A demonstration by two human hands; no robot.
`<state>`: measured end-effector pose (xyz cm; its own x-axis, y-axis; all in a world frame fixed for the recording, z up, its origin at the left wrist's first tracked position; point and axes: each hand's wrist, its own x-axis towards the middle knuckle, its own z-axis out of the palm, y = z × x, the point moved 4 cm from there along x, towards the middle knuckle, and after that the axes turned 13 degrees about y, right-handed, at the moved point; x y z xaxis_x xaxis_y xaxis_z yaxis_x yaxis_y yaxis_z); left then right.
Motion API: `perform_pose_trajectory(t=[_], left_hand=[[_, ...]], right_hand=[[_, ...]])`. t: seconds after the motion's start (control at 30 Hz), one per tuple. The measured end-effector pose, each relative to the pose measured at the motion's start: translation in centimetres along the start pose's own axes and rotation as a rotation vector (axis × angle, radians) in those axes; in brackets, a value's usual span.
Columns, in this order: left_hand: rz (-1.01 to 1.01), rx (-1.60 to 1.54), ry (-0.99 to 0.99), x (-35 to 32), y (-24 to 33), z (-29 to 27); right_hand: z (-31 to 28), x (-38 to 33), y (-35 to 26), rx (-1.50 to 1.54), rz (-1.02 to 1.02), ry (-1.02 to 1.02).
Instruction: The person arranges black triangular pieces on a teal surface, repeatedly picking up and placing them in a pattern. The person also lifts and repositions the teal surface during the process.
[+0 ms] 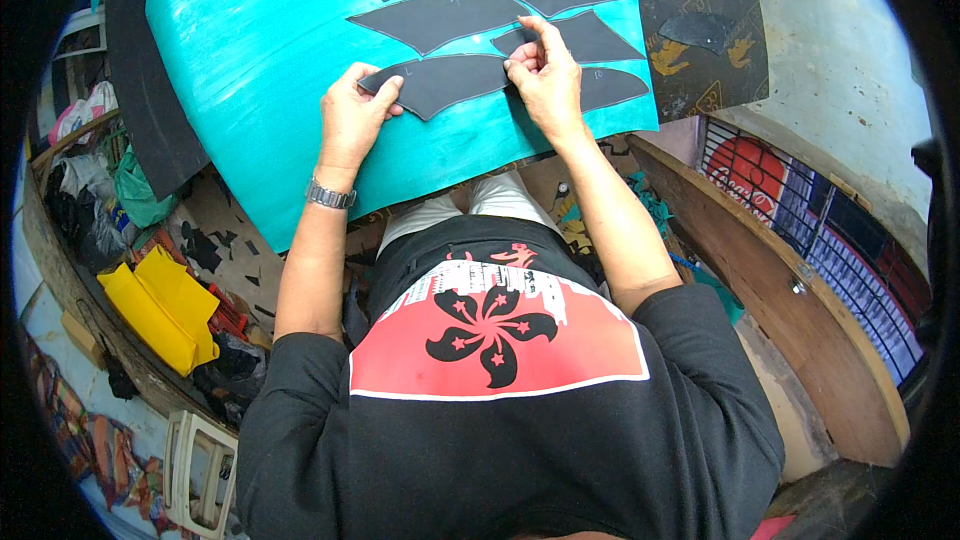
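Note:
A black curved cut-out piece [435,87] with a pale edge line lies over a large teal sheet [230,70]. My left hand [352,110] pinches its left tip between thumb and fingers. At its right end is my right hand [547,70], thumb and fingers curled near the tip; whether they grip it is hard to see. More black pieces of similar shape, such as one piece [435,20] just beyond, lie in two columns on the teal sheet. Part of the piece [585,37] on the right is covered by my right hand.
A dark printed sheet [700,60] lies under the teal sheet's right side, and a black strip [150,90] hangs at the left. Yellow material [160,310] and plastic bags [95,200] are piled low on the left. A wooden board [770,280] stands at the right.

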<state>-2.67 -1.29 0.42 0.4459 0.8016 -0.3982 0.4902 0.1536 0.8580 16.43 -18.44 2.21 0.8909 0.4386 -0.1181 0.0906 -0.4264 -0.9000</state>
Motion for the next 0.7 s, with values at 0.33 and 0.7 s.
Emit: perform_pose_trajectory(t=[0.33, 0.7], left_hand=[[0.067, -0.007, 0.032, -0.3, -0.2, 0.2], [0.097, 0.008, 0.051, -0.7, 0.3, 0.2]], right_hand=[[-1.0, 1.3, 0.4, 0.037, 0.140, -0.027], [-2.0, 0.4, 0.3, -0.023, 0.043, -0.045]])
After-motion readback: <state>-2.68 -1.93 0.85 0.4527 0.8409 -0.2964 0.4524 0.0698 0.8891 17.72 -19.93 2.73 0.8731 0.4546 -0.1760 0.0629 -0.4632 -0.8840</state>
